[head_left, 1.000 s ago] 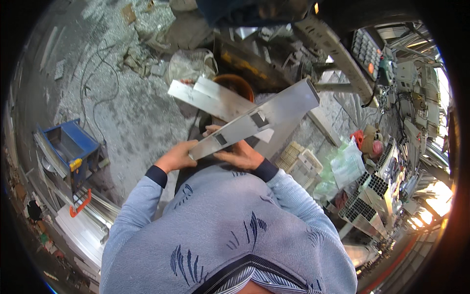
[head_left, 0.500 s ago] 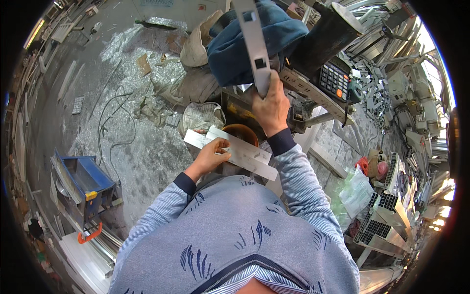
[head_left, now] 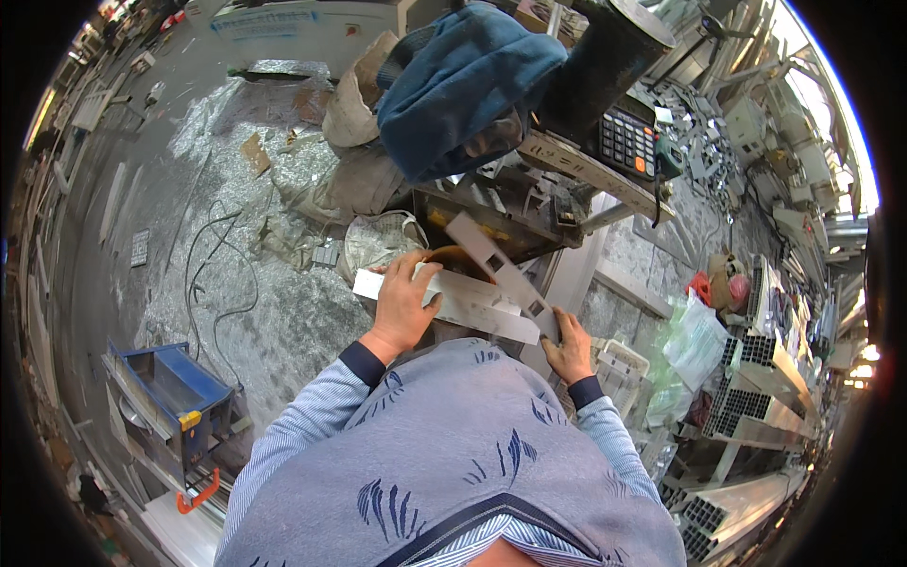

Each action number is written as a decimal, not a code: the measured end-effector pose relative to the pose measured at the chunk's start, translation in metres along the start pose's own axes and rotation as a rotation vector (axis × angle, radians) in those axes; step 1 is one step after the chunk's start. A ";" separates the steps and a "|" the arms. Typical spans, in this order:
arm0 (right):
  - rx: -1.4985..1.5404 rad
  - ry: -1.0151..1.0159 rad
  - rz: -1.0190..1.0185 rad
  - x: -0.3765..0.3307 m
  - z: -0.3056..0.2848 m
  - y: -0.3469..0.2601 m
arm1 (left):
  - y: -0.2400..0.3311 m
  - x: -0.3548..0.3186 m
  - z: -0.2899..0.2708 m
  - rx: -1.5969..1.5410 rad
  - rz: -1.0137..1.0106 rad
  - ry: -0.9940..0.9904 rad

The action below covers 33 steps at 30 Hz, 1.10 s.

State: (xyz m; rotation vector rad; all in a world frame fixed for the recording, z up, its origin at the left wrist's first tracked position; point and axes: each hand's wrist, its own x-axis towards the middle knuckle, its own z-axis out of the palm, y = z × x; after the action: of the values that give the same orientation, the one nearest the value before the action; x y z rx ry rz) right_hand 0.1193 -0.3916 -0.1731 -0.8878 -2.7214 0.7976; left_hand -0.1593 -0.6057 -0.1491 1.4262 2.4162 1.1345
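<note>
Low in front of my body lies a pair of pale flat metal bars (head_left: 472, 304), side by side and slanting down to the right. My left hand (head_left: 404, 304) bends its fingers over their left end, the thumb on the near side. My right hand (head_left: 570, 348) grips the near end of a silver metal strip with square cut-outs (head_left: 506, 274). That strip slants up to the left and crosses the right part of the bars; whether it touches them I cannot tell. Behind the bars, an orange-brown round rim (head_left: 460, 262) shows in part.
A dark blue cloth bundle (head_left: 463, 90) sits ahead, beside a black cylinder (head_left: 614, 57) and a calculator (head_left: 626, 144). To the left stands a blue metal frame (head_left: 170, 378). Stacked aluminium profiles (head_left: 746, 416) and a clear plastic bag (head_left: 694, 345) lie to the right; a cable (head_left: 227, 293) crosses the floor.
My right hand has come down toward my body and to the right with the cut-out strip, which was raised upright. My left hand has shifted slightly forward, onto the bars' left end.
</note>
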 end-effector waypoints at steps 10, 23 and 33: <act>0.100 -0.672 -0.110 0.044 -0.002 0.001 | -0.050 -0.031 -0.001 0.392 0.131 -0.450; 0.115 0.401 0.035 0.070 0.082 0.007 | -0.008 -0.135 0.042 -0.305 -0.910 -0.708; 1.285 -0.392 0.754 0.103 0.118 0.028 | 0.023 -0.141 0.095 -0.952 -1.233 -0.540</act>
State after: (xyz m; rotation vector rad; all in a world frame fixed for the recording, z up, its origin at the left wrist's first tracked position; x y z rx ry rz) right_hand 0.0126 -0.3637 -0.2880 -1.3605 -1.3142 2.5558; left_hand -0.0233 -0.6597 -0.2388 -0.1204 1.4329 1.0217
